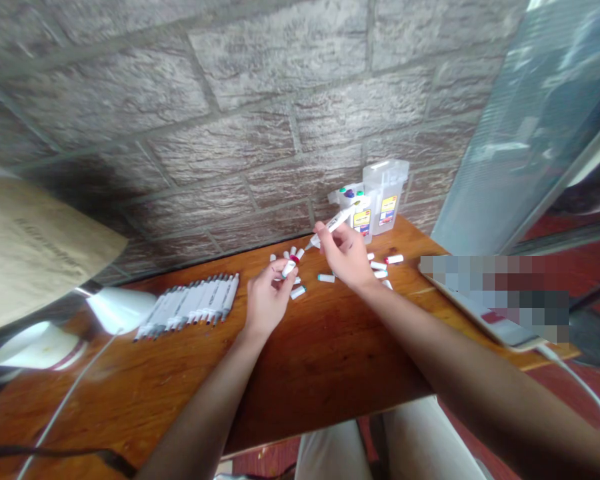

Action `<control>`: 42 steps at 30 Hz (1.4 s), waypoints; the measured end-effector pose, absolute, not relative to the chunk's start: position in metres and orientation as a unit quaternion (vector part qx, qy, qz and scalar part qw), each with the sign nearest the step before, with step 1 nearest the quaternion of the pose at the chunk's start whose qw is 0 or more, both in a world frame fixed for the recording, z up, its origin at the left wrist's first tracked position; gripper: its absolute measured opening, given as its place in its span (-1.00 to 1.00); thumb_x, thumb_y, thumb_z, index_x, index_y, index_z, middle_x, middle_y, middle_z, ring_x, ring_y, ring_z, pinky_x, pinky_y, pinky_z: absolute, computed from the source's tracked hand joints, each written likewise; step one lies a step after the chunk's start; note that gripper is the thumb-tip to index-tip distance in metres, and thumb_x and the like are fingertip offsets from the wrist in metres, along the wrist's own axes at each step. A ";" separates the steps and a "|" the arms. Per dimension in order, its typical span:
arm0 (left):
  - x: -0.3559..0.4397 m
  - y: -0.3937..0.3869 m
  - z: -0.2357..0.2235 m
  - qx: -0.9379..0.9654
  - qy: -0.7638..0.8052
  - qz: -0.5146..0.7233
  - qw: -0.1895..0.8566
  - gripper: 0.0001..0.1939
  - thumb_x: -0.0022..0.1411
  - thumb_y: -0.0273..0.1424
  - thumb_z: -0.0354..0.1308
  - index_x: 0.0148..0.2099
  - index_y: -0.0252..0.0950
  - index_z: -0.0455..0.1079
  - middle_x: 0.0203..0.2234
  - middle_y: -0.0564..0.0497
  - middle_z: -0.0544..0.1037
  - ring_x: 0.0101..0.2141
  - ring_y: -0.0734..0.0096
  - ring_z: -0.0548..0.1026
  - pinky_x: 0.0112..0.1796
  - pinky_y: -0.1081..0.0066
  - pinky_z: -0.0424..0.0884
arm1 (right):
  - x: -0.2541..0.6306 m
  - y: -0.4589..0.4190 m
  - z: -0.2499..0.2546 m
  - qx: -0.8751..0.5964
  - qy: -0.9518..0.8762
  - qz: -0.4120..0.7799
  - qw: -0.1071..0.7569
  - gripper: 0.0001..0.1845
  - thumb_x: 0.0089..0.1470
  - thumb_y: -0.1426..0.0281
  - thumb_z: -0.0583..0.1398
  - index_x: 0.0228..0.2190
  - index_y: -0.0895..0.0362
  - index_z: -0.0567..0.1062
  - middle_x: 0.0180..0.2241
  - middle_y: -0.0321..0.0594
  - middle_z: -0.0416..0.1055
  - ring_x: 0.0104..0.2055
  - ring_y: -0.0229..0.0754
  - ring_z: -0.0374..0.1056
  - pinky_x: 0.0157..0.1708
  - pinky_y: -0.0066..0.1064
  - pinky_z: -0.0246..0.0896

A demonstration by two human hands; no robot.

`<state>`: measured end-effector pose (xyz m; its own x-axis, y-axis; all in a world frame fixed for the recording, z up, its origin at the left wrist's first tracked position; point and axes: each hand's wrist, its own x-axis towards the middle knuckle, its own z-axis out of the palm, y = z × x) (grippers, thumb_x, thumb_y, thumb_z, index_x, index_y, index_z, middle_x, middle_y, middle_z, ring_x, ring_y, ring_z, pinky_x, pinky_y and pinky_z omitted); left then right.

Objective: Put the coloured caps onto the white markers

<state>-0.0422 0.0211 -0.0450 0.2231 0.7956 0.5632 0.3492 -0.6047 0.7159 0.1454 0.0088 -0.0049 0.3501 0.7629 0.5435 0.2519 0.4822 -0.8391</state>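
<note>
The marker (339,219) looks light, stiff and smooth — likely best gripped mid-barrel. It slants above the table (330,373), before the tubs (386,200), pinched in the right hand (347,257), fingers curled nearly closed. The left hand (267,297) — fingers narrowed too — pinches a small cap (289,269) near loose caps.

Surface (330,373) between marker row (190,305) and laptop (485,303): front strip unobstructed below the loose caps (326,278). Clear containers (387,198) and brick wall (260,133) block the rear.
</note>
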 end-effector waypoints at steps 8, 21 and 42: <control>-0.042 0.020 -0.044 0.748 0.388 0.487 0.229 -0.73 0.35 -0.21 0.25 -0.02 -0.26 0.55 -0.16 -0.08 0.72 -0.29 0.31 0.69 -0.30 0.42 0.58 | 0.143 0.001 -0.001 -0.440 -0.574 0.215 0.656 -0.54 0.24 -0.02 0.20 -0.34 0.15 0.52 -0.58 -0.34 0.34 -0.54 -0.30 0.23 -0.48 -0.41 0.11; -0.042 0.017 -0.042 0.753 0.397 0.458 0.257 -0.67 0.37 -0.15 0.22 0.01 -0.28 0.53 -0.23 -0.07 0.72 -0.35 0.32 0.70 -0.33 0.44 0.59 | 0.141 0.001 -0.008 -0.437 -0.650 0.210 0.585 -0.63 0.27 0.11 0.17 -0.28 0.16 0.56 -0.47 -0.23 0.51 -0.48 -0.26 0.37 -0.46 -0.42 0.18; -0.042 0.019 -0.042 0.749 0.374 0.491 0.241 -0.74 0.36 -0.21 0.25 -0.03 -0.26 0.52 -0.18 -0.06 0.71 -0.29 0.34 0.69 -0.30 0.46 0.57 | 0.143 0.003 -0.005 -0.466 -0.592 0.145 0.641 -0.48 0.28 -0.07 0.16 -0.39 0.13 0.49 -0.54 -0.28 0.44 -0.53 -0.28 0.31 -0.45 -0.41 0.17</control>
<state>-0.0419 0.0193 -0.0418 0.2393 0.7968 0.5548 0.3234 -0.6042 0.7283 0.1428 0.0027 -0.0050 0.2558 0.7384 0.6239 0.3655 0.5236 -0.7696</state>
